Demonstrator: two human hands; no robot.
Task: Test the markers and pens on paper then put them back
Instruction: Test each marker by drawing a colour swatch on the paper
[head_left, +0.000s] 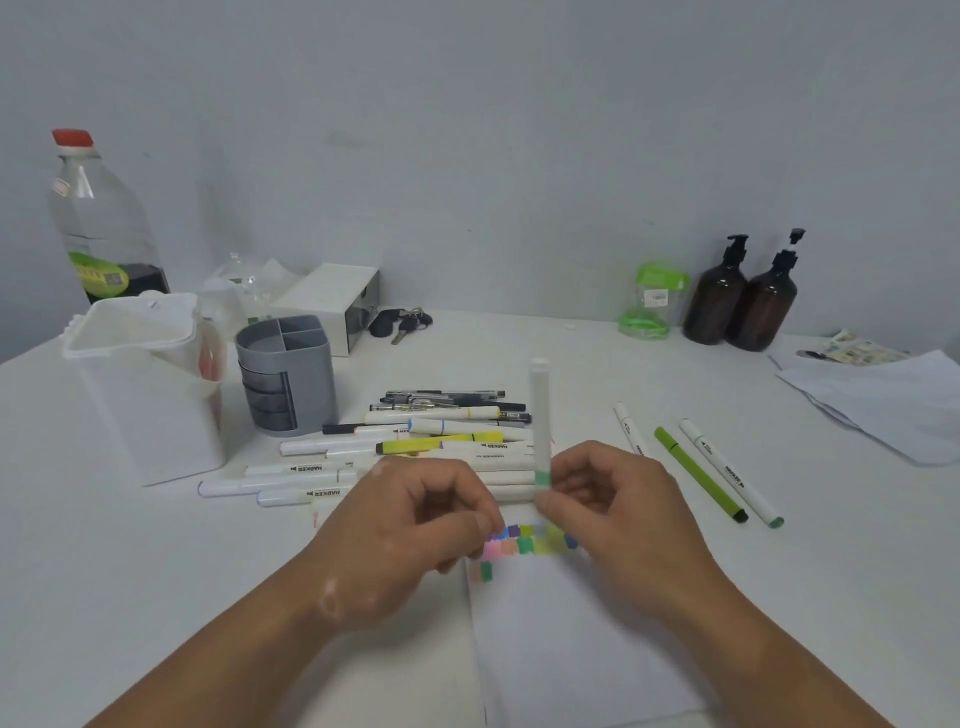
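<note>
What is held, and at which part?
The right hand pinches the upright white marker at its lower end, by the green band. The left hand: cannot tell.

White table fills the lower view, matte top. Plain pale grey-blue wall stands right behind the table's far edge, meeting it. Light is soft and even, with faint shadows on the table.

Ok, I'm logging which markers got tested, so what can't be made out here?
Head view:
Lower tip of the upright marker: hidden behind fingers of the right hand.
Whether the left hand holds a cap: its curled fingers hide this.
The colour swatches on the paper: partly covered by both hands.
Print on the pile of markers: too small, blurred.
</note>
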